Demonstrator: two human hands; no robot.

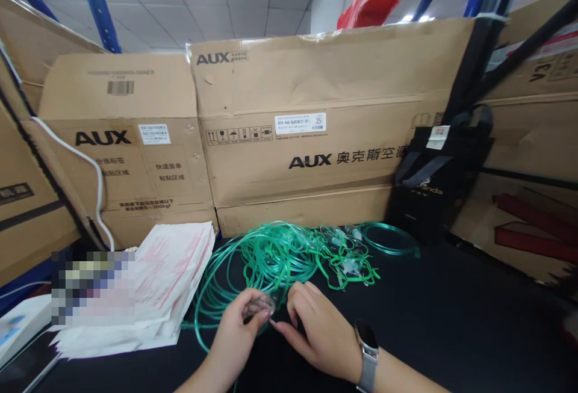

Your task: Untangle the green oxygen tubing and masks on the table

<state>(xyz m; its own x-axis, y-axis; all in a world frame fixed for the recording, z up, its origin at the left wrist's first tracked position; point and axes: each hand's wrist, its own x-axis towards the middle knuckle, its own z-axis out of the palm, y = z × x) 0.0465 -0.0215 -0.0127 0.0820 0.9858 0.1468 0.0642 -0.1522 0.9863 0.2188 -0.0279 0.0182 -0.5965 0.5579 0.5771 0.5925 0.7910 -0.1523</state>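
Note:
My left hand pinches a small clear plastic piece, rounded like the edge of a mask, between thumb and fingers. Close beside it, my right hand has its fingers curled and its thumb reaching to the same piece; what its fingers hold, if anything, is hidden. Just behind both hands lies a tangled heap of green transparent tubing, with loops hanging round to the left. Clear plastic masks with bright green straps lie at the heap's right side.
A stack of white printed paper bags lies left of the tubing. A separate tubing coil rests at the back right, near a black bag. Cardboard panels stand along the back of the black table. A white cable hangs at left.

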